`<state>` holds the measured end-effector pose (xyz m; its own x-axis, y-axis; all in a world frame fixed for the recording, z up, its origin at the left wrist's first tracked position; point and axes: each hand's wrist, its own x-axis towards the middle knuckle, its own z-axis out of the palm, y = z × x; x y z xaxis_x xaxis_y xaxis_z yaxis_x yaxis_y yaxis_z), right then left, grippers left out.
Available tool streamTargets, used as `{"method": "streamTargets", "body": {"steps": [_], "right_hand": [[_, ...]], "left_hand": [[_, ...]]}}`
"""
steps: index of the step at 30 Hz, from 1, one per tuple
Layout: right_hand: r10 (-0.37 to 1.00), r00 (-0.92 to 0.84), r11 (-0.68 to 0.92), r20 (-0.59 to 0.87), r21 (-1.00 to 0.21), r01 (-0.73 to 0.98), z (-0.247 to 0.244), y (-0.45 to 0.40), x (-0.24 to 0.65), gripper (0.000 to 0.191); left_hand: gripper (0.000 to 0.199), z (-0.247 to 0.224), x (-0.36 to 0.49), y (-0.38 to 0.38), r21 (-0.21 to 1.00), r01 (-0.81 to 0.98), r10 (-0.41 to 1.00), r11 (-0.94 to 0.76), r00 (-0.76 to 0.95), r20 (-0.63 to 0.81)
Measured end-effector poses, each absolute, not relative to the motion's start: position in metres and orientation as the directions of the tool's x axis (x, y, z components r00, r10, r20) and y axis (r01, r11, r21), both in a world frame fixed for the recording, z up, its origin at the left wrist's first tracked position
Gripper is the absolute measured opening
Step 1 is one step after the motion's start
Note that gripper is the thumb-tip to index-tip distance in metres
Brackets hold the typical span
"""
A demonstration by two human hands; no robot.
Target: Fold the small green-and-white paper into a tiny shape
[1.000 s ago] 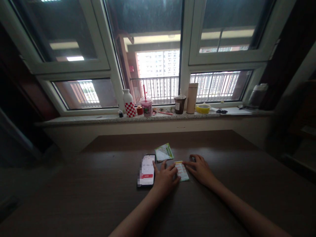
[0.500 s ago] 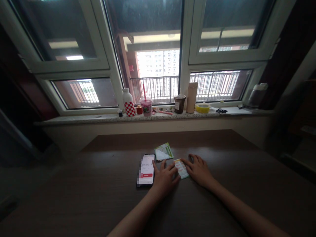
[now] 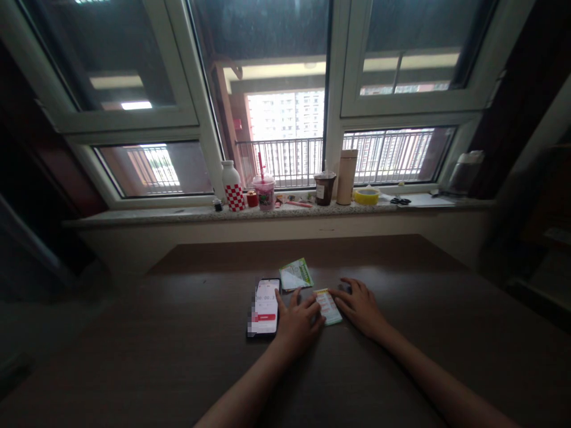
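Note:
A small printed packet (image 3: pixel 330 310), white and green with a yellowish top edge, lies flat on the dark brown table (image 3: pixel 205 368). On its left side rest the fingers of my left hand (image 3: pixel 298 321), which is spread low over the table. My right hand (image 3: pixel 361 306) lies on the other side, fingers stretched out, with a fingertip at the packet's upper right edge. A second green and white packet (image 3: pixel 297 274) lies just beyond my left hand. Close to my left thumb is a phone (image 3: pixel 266 306) with a timer on its lit screen.
Along the windowsill (image 3: pixel 187 214) behind the table stand a white bottle with red checks (image 3: pixel 232 187), a pink drink cup (image 3: pixel 265 193), a dark cup (image 3: pixel 324 189), a tan flask (image 3: pixel 347 178), a roll of yellow tape (image 3: pixel 366 196) and black scissors (image 3: pixel 400 201).
The packet between my hands has shifted very slightly, and my right index fingertip sits a little farther to the right on it. My left hand and the phone look nearly unchanged.

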<state>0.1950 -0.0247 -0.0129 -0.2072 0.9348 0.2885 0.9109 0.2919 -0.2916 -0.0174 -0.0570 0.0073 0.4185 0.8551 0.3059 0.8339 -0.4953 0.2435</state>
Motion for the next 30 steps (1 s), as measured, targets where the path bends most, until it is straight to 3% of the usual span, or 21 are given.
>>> {"method": "streamTargets", "body": {"steps": [6, 12, 26, 30], "right_hand": [[0.913, -0.216, 0.335, 0.345, -0.337, 0.880, -0.014, -0.022, 0.194, 0.027], [0.938, -0.219, 0.310, 0.270, -0.363, 0.879, -0.010, -0.019, 0.197, 0.027], [0.887, -0.431, 0.455, 0.165, -0.462, 0.761, 0.004, -0.027, 0.219, 0.051], [0.836, -0.504, 0.538, 0.216, -0.501, 0.678, 0.004, -0.032, 0.217, 0.038]], "left_hand": [[0.022, 0.008, -0.018, -0.057, 0.247, 0.833, 0.856, -0.495, 0.421, 0.299], [0.022, 0.009, -0.017, -0.057, 0.234, 0.840, 0.858, -0.490, 0.418, 0.297], [0.025, 0.008, -0.016, -0.058, 0.204, 0.850, 0.852, -0.486, 0.409, 0.326], [0.024, 0.009, -0.015, -0.059, 0.224, 0.839, 0.846, -0.496, 0.409, 0.341]]}}
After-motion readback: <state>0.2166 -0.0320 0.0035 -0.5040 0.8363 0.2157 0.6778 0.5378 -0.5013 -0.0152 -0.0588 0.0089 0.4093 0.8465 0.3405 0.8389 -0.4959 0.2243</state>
